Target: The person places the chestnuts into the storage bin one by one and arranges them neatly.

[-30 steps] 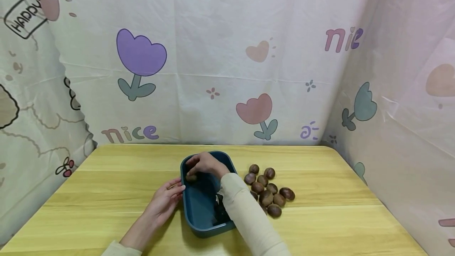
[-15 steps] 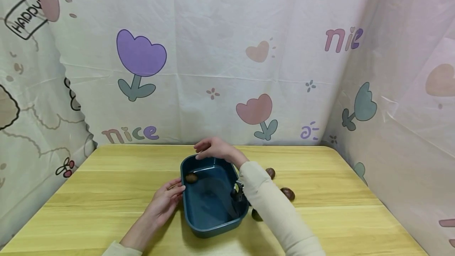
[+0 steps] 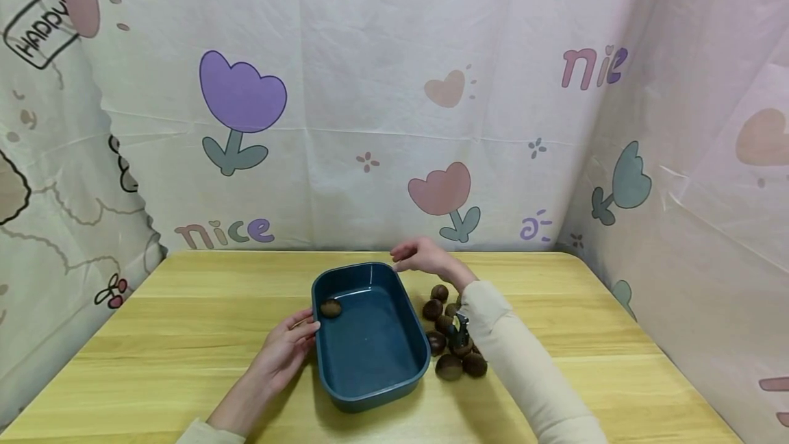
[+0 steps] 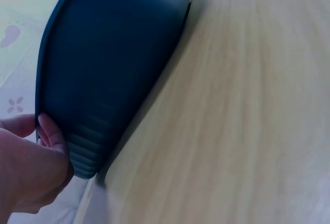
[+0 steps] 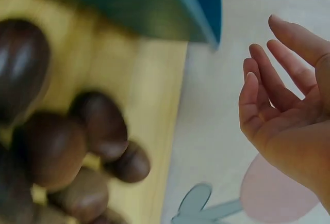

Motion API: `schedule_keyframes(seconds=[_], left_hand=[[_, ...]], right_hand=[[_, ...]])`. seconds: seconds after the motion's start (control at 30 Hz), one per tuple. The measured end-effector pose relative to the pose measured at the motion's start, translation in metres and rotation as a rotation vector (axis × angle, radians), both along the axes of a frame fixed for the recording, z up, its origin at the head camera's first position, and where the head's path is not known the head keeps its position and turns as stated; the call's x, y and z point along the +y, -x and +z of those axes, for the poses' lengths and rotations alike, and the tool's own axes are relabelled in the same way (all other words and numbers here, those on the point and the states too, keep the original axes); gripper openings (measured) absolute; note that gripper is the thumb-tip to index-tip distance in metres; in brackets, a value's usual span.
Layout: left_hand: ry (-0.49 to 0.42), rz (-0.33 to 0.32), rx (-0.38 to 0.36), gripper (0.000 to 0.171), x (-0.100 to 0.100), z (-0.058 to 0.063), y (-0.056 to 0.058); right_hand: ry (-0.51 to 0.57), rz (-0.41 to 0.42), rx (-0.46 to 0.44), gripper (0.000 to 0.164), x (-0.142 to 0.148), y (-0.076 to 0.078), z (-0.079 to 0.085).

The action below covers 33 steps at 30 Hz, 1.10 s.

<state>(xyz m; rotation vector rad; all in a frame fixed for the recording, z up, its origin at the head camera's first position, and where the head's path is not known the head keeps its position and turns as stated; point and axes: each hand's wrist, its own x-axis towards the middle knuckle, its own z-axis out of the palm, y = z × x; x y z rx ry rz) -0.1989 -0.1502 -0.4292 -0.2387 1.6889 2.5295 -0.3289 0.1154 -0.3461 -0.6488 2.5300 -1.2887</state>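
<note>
A deep blue rectangular dish (image 3: 366, 403) with rounded corners lies on the wooden table, slightly turned. One brown chestnut (image 3: 331, 308) rests inside it, against the left wall. My left hand (image 3: 286, 351) holds the dish's left side at the rim; in the left wrist view its fingertips meet at the rim and outer wall. Above the dish's far right corner is my right hand (image 3: 425, 257), its fingers loosely bent and nothing between them, as the right wrist view shows. Several loose chestnuts (image 3: 449, 366) lie right of the dish, partly hidden by the right forearm.
The wooden table (image 3: 216, 321) ends at the back against a white cloth (image 3: 345, 190) printed with flowers and words. More cloth hangs along both sides. A small dark camera (image 3: 459, 329) is strapped under the right wrist.
My right hand let go of the chestnut inside the dish, rose over the far rim and moved right. The chestnut stayed by the left wall. My left hand kept its place.
</note>
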Motion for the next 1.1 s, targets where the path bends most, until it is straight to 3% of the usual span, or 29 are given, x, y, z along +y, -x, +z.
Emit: schedule_keyframes(seconds=[0.57, 1.1], left_hand=[[0.001, -0.005, -0.005, 0.041, -0.001, 0.0, -0.001], [-0.01, 0.011, -0.006, 0.038, 0.0, -0.001, 0.0]], right_hand=[[-0.044, -0.098, -0.04, 0.028, 0.089, 0.004, -0.041], [-0.044, -0.055, -0.103, 0.034, 0.131, -0.004, -0.06]])
